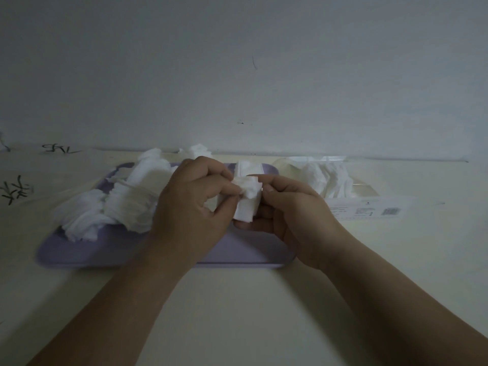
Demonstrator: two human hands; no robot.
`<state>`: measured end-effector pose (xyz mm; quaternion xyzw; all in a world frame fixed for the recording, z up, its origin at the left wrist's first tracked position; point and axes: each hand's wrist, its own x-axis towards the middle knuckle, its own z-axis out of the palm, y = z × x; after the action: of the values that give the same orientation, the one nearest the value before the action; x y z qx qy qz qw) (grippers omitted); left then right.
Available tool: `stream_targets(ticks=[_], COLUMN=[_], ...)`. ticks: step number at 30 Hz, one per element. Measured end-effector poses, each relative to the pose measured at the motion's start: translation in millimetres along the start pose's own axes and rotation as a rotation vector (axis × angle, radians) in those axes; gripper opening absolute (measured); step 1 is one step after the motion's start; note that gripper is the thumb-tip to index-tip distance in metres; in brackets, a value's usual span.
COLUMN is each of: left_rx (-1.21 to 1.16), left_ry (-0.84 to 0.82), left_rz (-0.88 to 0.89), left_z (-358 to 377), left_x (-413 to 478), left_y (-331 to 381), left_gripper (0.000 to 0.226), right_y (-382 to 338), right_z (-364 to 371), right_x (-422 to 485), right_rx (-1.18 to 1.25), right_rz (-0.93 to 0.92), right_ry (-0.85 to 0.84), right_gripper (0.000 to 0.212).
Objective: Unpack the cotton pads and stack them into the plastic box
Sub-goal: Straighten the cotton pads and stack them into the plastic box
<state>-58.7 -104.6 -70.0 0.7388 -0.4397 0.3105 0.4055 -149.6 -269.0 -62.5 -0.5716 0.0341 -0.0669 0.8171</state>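
Your two forearms reach in over the pale table (237, 313) and meet above the near half of the lilac tray (79, 250); your left hand (192, 204) has its fingers curled, with thumb and forefinger pinching the upper corner of a small stack of cotton pads (247, 206); your right hand (287, 215) holds the same stack from the other side, thumb pressed to its right edge and the other fingers curled under it; the stack is clear of the tray, held between both hands.

Left of your left hand, a loose heap of pads (124, 204) lies on the tray, some fanned out and slumping toward its left rim; thin clear film seems to lie around that heap, though it is too faint to be sure; a few more pads (247, 169) stand on edge at the tray's far side, just behind the stack you hold.

To the right of the tray, near your right wrist, sits a clear plastic container (367, 204) with a printed label along its near edge; crumpled pads (327, 178) lie inside it.

Another small clump of pads (196, 150) rests beyond the tray against the wall (237, 75); dark handwritten marks (13, 191) show on the table at far left.
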Motion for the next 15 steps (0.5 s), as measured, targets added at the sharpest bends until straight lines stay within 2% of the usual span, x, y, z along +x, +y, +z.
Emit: stream_targets(ticks=[4, 12, 15], left_rx=[0.023, -0.039, -0.006], left_ry=[0.006, -0.035, -0.036], left_rz=[0.086, 0.016, 0.083], left_z=[0.2, 3.6, 2.7], left_x=[1.4, -1.1, 1.1], left_y=[3.9, 4.5, 3.4], left_gripper=[0.007, 0.01, 0.008], right_y=[-2.8, -2.3, 1.6], right_z=[0.9, 0.4, 0.4], right_x=[0.0, 0.5, 1.7], right_rx=[0.067, -0.003, -0.037], right_rz=[0.042, 0.038, -0.002], right_ry=[-0.025, -0.002, 0.037], right_gripper=[0.036, 0.034, 0.035])
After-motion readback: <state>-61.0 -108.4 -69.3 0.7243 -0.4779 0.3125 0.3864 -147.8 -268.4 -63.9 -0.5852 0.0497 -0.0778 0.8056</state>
